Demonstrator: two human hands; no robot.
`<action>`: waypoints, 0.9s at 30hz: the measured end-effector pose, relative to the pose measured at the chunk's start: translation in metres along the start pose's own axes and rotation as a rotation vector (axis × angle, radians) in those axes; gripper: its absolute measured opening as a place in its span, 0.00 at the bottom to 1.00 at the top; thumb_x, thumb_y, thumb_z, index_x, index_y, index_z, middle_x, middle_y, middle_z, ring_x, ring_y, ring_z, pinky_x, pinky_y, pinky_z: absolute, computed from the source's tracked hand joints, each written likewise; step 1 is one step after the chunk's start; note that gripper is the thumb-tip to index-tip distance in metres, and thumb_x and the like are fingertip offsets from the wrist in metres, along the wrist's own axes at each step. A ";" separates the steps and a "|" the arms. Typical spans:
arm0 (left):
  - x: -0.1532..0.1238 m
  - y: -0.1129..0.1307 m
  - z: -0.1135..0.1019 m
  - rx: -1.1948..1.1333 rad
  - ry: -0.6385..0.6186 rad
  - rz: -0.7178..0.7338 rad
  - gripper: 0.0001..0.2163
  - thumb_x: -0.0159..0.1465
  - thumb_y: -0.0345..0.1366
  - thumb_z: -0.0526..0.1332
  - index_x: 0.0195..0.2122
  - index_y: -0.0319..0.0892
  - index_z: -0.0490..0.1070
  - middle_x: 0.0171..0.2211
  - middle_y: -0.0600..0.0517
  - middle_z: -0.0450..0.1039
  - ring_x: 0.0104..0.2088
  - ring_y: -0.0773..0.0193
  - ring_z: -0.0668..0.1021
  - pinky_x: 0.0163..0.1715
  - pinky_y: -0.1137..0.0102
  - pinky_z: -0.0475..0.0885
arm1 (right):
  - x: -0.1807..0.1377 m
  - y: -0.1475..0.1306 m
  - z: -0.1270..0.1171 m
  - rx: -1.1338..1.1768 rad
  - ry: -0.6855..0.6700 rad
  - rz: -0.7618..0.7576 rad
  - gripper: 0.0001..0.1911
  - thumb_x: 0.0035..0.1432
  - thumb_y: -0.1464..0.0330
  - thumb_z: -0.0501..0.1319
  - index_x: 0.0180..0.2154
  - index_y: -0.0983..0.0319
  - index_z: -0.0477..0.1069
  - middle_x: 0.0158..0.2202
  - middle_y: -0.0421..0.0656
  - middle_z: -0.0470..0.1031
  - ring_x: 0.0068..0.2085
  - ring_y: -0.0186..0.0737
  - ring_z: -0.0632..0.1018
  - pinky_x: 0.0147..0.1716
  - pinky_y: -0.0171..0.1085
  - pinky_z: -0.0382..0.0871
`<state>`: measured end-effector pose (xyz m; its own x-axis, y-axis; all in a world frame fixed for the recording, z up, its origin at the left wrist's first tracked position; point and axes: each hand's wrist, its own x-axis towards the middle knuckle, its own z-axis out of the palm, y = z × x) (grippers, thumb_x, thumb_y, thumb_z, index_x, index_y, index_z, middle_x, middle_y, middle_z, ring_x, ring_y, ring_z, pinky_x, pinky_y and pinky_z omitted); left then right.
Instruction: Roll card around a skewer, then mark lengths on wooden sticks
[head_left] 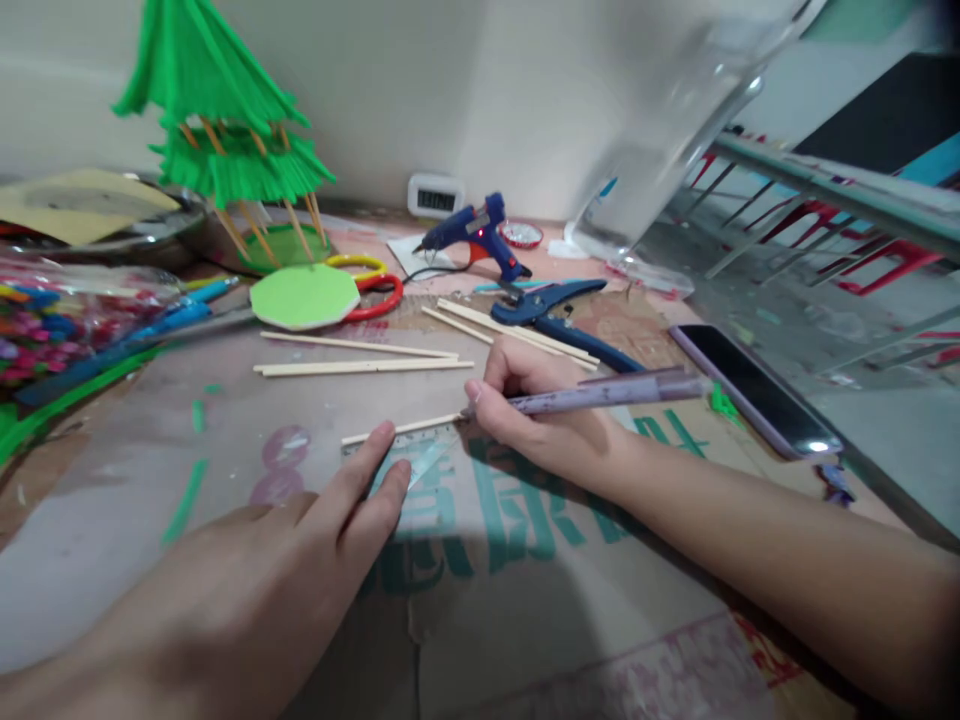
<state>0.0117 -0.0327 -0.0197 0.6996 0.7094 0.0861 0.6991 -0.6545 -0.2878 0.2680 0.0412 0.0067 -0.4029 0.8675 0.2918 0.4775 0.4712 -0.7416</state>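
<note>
My right hand [536, 395] is closed around a purple pen [607, 392], its tip touching the right end of a thin wooden stick [420, 425]. That stick lies along the marked edge of a clear ruler [424, 462], triangular in what shows. With finger and thumb stretched apart, my left hand [330, 540] presses down: the index fingertip rests at the stick and ruler edge, the thumb on the ruler. More sticks [367, 368] lie just beyond, and another bundle of sticks [517, 330] is behind my right hand.
Behind stand a green-roofed stick model [225, 150], a light green octagon [304, 297], scissors [382, 295], a blue glue gun [480, 230], a small digital clock [436, 196] and blue-handled cutters [562, 310]. A phone [754, 390] lies right, near the table edge. Bagged colourful pieces [60, 320] are left.
</note>
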 end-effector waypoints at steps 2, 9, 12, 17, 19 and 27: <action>0.004 -0.001 -0.002 -0.046 -0.056 0.008 0.39 0.52 0.21 0.53 0.68 0.44 0.64 0.69 0.36 0.58 0.29 0.50 0.85 0.20 0.63 0.79 | 0.000 -0.005 -0.005 -0.033 0.023 -0.041 0.11 0.65 0.65 0.62 0.30 0.59 0.65 0.22 0.33 0.69 0.22 0.30 0.68 0.23 0.32 0.59; 0.026 -0.009 -0.038 -0.151 -0.244 0.047 0.33 0.55 0.18 0.53 0.63 0.41 0.69 0.65 0.33 0.64 0.34 0.53 0.86 0.29 0.64 0.81 | 0.002 -0.039 -0.044 -0.343 -0.043 -0.338 0.16 0.72 0.64 0.50 0.36 0.60 0.74 0.34 0.44 0.77 0.36 0.40 0.77 0.36 0.38 0.68; 0.027 -0.008 -0.041 -0.147 -0.193 0.047 0.30 0.59 0.18 0.53 0.63 0.40 0.68 0.65 0.31 0.64 0.30 0.58 0.85 0.30 0.66 0.81 | 0.010 -0.047 -0.048 -0.459 -0.080 -0.349 0.17 0.71 0.65 0.51 0.34 0.59 0.75 0.36 0.47 0.77 0.39 0.43 0.77 0.39 0.40 0.69; 0.023 -0.007 -0.032 -0.139 -0.047 0.035 0.24 0.64 0.21 0.54 0.61 0.38 0.69 0.63 0.32 0.68 0.38 0.55 0.86 0.36 0.61 0.82 | 0.062 -0.055 -0.020 -0.583 -0.251 -0.271 0.11 0.63 0.75 0.57 0.41 0.60 0.78 0.37 0.45 0.82 0.39 0.43 0.79 0.37 0.37 0.68; 0.022 -0.007 -0.031 -0.131 -0.047 0.057 0.22 0.65 0.21 0.54 0.60 0.36 0.70 0.62 0.31 0.69 0.41 0.53 0.85 0.37 0.61 0.82 | 0.098 -0.058 0.002 -0.632 -0.292 -0.299 0.13 0.63 0.73 0.57 0.44 0.60 0.79 0.44 0.47 0.82 0.44 0.44 0.80 0.40 0.36 0.67; 0.022 -0.007 -0.023 -0.169 0.026 0.071 0.19 0.65 0.23 0.54 0.58 0.33 0.69 0.62 0.28 0.68 0.36 0.54 0.86 0.30 0.64 0.81 | 0.209 -0.070 0.096 -0.720 -0.416 -0.326 0.12 0.63 0.67 0.60 0.41 0.65 0.81 0.42 0.53 0.83 0.40 0.45 0.80 0.33 0.36 0.62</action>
<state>0.0254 -0.0185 0.0065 0.7502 0.6541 0.0962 0.6610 -0.7391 -0.1295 0.0759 0.1745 0.0614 -0.7883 0.6106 0.0756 0.6076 0.7919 -0.0601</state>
